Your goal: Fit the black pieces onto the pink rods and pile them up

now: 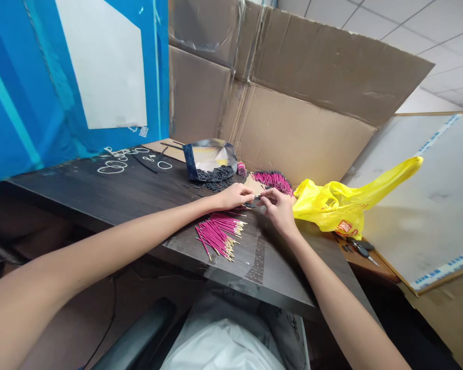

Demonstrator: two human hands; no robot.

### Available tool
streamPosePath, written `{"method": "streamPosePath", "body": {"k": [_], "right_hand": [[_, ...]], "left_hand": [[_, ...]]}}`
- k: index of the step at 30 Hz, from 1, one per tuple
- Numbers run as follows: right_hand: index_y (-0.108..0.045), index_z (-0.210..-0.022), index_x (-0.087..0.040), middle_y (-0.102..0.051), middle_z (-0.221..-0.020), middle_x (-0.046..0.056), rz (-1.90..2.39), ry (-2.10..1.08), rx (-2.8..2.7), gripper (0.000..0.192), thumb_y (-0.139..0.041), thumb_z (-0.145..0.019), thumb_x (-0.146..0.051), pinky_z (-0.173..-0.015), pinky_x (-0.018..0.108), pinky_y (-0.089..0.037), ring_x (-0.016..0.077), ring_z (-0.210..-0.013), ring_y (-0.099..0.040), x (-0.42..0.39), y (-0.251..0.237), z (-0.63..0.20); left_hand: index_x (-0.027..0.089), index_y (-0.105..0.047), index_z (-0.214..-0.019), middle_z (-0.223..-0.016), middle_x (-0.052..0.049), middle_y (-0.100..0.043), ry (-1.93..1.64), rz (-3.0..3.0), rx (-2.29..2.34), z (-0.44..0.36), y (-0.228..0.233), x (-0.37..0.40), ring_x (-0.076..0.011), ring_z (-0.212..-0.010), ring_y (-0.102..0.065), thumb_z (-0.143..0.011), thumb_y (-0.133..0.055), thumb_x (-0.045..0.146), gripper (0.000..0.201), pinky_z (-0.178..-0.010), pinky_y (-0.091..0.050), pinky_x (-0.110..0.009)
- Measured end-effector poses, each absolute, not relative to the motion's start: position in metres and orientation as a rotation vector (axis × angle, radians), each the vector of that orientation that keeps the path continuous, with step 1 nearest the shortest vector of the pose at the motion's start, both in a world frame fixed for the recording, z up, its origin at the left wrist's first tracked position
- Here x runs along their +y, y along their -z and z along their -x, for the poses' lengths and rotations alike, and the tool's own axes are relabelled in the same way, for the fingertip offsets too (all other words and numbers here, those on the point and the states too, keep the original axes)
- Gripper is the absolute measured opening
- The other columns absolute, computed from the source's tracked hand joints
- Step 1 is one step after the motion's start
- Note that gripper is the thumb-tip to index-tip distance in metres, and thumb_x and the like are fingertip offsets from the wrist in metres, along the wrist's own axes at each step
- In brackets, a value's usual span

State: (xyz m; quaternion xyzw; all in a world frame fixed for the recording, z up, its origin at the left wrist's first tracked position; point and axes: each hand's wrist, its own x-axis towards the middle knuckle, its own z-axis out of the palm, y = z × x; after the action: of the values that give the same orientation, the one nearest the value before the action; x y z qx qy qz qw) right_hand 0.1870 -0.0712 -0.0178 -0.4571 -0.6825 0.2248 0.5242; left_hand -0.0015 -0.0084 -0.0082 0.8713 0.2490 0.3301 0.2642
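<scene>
A small dark piece (pixel 256 197) sits pinched between both hands, above the far part of the table (pixel 131 192). Left hand (pixel 233 196): grip closed on the piece's left end, thumb and fingertips together. Right hand (pixel 278 205): grip closed on the right end; what exactly the piece is cannot be told. Just nearer than the grips lies a fan of pink sticks (pixel 218 234). Beyond them: loose black bits (pixel 216 177), a second pink bundle (pixel 273 180). Right of the grips, a yellow bag (pixel 343 203).
</scene>
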Motion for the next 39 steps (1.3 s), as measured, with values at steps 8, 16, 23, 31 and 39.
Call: {"method": "streamPosePath", "body": {"k": [8, 16, 23, 31, 39], "right_hand": [[-0.062, -0.091, -0.021, -0.072, -0.086, 0.007, 1.129, -0.450, -1.698, 0.021, -0.060, -0.085, -0.041, -0.051, 0.031, -0.053, 0.0243, -0.075, -0.072, -0.0659, 0.0193, -0.1933], [-0.062, -0.090, -0.022, -0.071, -0.087, 0.005, 1.120, -0.433, -1.720, 0.017, -0.057, -0.087, -0.037, -0.058, 0.032, -0.054, 0.0210, -0.069, -0.070, -0.0645, 0.0232, -0.1926], [-0.062, -0.089, -0.021, -0.070, -0.083, 0.005, 1.149, -0.415, -1.680, 0.014, -0.058, -0.087, -0.035, -0.060, 0.035, -0.055, 0.0212, -0.065, -0.069, -0.0650, 0.0221, -0.1918], [-0.061, -0.090, -0.020, -0.068, -0.082, 0.004, 1.118, -0.435, -1.738, 0.016, -0.058, -0.087, -0.036, -0.058, 0.032, -0.055, 0.0215, -0.069, -0.070, -0.0660, 0.0232, -0.1901], [-0.059, -0.098, -0.022, -0.071, -0.092, 0.006, 1.130, -0.527, -1.739, 0.015, -0.054, -0.090, -0.034, -0.045, 0.026, -0.051, 0.0209, -0.071, -0.071, -0.0662, 0.0259, -0.1907]], "left_hand": [[0.016, -0.052, -0.060, -0.055, 0.004, -0.041, -0.881, -2.345, 0.675, -0.0003, 0.0108, -0.0065, -0.0108, -0.054, -0.035, -0.087, -0.054, 0.035, 0.033, -0.056, -0.019, -0.028], [0.015, -0.056, -0.062, -0.056, 0.003, -0.043, -0.873, -2.346, 0.665, -0.0012, 0.0117, -0.0052, -0.0111, -0.055, -0.036, -0.087, -0.054, 0.036, 0.033, -0.056, -0.020, -0.027], [0.016, -0.054, -0.061, -0.055, 0.004, -0.043, -0.870, -2.348, 0.675, 0.0000, 0.0093, -0.0080, -0.0108, -0.054, -0.035, -0.088, -0.053, 0.034, 0.032, -0.056, -0.021, -0.028], [0.016, -0.052, -0.061, -0.055, 0.004, -0.043, -0.881, -2.365, 0.659, -0.0002, 0.0112, -0.0075, -0.0104, -0.055, -0.036, -0.087, -0.052, 0.036, 0.033, -0.055, -0.022, -0.026], [0.015, -0.055, -0.064, -0.057, 0.004, -0.043, -0.871, -2.445, 0.666, -0.0013, 0.0107, -0.0104, -0.0099, -0.056, -0.038, -0.089, -0.051, 0.035, 0.033, -0.056, -0.024, -0.025]]}}
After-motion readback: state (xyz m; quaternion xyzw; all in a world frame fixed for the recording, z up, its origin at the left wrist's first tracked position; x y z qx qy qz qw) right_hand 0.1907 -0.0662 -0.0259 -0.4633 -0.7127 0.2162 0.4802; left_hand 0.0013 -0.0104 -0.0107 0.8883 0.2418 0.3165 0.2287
